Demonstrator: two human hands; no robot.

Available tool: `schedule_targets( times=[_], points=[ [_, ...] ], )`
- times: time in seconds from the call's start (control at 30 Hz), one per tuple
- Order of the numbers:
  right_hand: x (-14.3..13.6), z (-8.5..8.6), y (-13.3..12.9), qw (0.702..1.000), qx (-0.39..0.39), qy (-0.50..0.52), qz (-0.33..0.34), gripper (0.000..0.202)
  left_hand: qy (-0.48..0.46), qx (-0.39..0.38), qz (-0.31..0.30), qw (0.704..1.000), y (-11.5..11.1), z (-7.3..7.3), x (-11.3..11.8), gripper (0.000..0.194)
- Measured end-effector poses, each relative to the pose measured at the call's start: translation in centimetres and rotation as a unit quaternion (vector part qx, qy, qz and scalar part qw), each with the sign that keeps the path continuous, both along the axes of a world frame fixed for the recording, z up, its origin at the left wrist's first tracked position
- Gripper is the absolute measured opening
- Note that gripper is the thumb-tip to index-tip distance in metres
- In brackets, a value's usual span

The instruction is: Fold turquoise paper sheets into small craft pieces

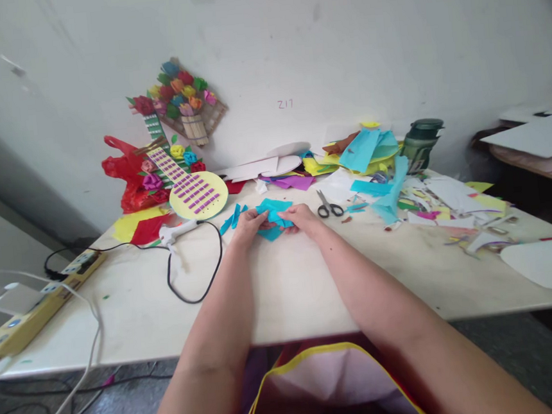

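Between my two hands is blue paper (272, 212), in what look like several overlapping pieces. My left hand (252, 224) pinches its left side, thumb on top. At the right side my right hand (301, 218) grips the paper with closed fingers. Just left of my left hand lie narrow blue paper strips (231, 218). Black-handled scissors (329, 205) rest on the table to the right of my right hand. A white glue gun (177, 230) with a black cord lies further left.
A yellow power strip (38, 305) runs along the table's left edge. Behind are a paper-decorated guitar shape (197, 194), paper flowers (183, 89) and a red plastic bag (128, 175). To the right stand a green bottle (423, 146) and a heap of paper scraps (454, 198).
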State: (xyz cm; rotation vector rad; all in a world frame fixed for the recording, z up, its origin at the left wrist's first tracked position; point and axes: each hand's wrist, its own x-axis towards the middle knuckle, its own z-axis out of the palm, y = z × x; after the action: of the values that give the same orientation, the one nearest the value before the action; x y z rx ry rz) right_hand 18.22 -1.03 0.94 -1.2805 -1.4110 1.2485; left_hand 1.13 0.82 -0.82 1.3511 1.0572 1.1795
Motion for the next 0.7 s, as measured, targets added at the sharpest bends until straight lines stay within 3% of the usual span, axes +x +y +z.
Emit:
schedule_targets(
  times=[0.23,0.47,0.7],
  points=[
    [0.05,-0.08,0.04,1.0,-0.001,0.014,-0.013,0.019,-0.019,-0.014,-0.01,1.0,-0.18,0.16,-0.06,0.034],
    [-0.27,-0.17,0.02,0.999,0.015,0.03,-0.024,0.024,-0.062,-0.045,-0.064,0.995,-0.26,0.03,0.01,0.03],
    [-0.23,-0.71,0.31,0.997,0.022,0.073,0.012,0.025,-0.035,-0.035,-0.027,0.998,-0.1,-0.25,0.19,0.035]
  ],
)
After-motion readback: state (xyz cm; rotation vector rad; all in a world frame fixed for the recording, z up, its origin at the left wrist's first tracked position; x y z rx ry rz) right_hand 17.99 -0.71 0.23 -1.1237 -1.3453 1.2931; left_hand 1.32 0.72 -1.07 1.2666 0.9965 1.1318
